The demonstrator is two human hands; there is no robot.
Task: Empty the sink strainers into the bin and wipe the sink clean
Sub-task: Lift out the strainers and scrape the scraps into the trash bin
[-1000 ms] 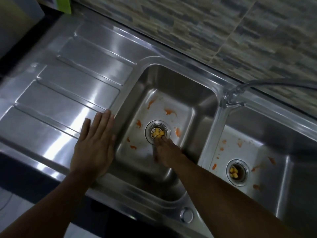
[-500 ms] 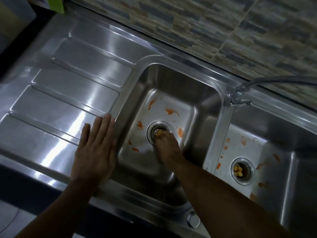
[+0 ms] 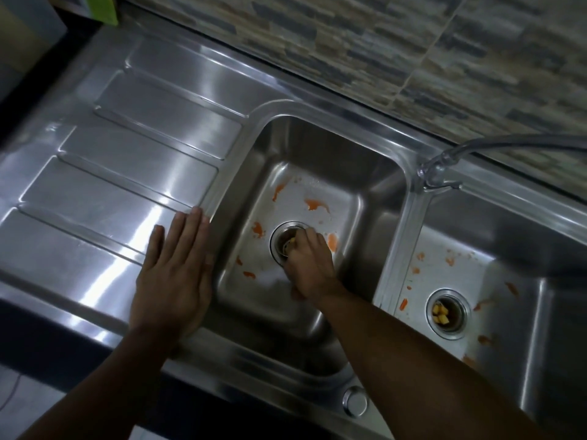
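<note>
R hand [image 3: 309,265] has pushed further in since prev frame, fingers curled into strainer [image 3: 281,244] in L basin [image 3: 317,173], gripping it. L hand [image 3: 174,274] lies flat, fingers straight, on drainboard [image 3: 127,185] at basin edge. 2nd strainer [image 3: 448,292] sits in R basin [image 3: 508,242].

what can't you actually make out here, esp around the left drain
All in the head view:
- Left strainer: mostly covered by the right hand; its contents barely show.
- Fingers of that hand: tips hidden in the drain, so the grip cannot be told.
- Tap spout: cut off by the right edge.
- Green object: cut off by the top edge.
- Bin: out of frame.
</note>
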